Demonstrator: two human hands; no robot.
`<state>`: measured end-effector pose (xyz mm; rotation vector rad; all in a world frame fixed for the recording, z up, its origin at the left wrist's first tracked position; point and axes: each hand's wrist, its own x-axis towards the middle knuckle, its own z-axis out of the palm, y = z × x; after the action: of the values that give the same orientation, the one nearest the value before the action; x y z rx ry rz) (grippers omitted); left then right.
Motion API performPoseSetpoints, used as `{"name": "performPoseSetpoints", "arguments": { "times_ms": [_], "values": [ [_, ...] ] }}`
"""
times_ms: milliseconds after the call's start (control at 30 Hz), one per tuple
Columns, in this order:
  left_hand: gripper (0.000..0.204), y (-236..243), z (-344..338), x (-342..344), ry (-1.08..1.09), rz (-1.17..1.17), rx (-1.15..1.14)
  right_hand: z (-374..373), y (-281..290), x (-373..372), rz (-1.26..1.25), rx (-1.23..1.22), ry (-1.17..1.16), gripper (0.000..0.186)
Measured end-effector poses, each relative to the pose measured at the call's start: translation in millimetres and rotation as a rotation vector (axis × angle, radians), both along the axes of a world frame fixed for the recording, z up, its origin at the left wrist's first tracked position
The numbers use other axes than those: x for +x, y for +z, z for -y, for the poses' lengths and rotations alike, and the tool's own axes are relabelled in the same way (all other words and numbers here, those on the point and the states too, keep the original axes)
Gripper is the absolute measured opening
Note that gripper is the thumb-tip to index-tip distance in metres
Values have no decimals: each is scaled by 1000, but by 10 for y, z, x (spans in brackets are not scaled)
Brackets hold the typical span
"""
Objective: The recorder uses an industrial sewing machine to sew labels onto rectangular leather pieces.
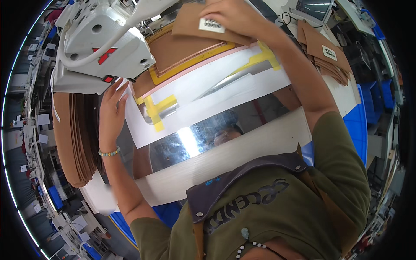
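Note:
My right hand (229, 19) grips a brown piece (186, 24) with a white label at the upper middle. Beneath it lies a template with a yellow frame (173, 71), brown inner panel, pink edge and white sheet (186, 112) carrying yellow tape (158, 104) and metal strips. My left hand (112, 112), fingers apart and slightly curved, is at the sheet's left edge beside the white sewing machine head (99, 39); whether its fingertips touch the sheet is unclear. A shiny metal plate (169, 151) lies in front of the sheet.
A tall stack of brown pieces (71, 138) stands on the left. More labelled brown pieces (320, 39) and a screen device (307, 8) sit at the upper right. A blue bin (355, 130) is beside the table (95, 195). Rows of workstations show at both rims.

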<state>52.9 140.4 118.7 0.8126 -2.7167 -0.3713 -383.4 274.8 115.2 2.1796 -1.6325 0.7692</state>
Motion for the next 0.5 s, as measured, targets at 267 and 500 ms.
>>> {"name": "performPoseSetpoints", "arguments": {
  "times_ms": [267, 500],
  "values": [
    [30, -338, 274, -352, -49, 55, 1, 645, -255, 346, 46, 183, 151, 15],
    [34, -508, 349, -683, 77, -42, 401, 526, -444, 659, -222, 104, 6, 15]
  ]
}}
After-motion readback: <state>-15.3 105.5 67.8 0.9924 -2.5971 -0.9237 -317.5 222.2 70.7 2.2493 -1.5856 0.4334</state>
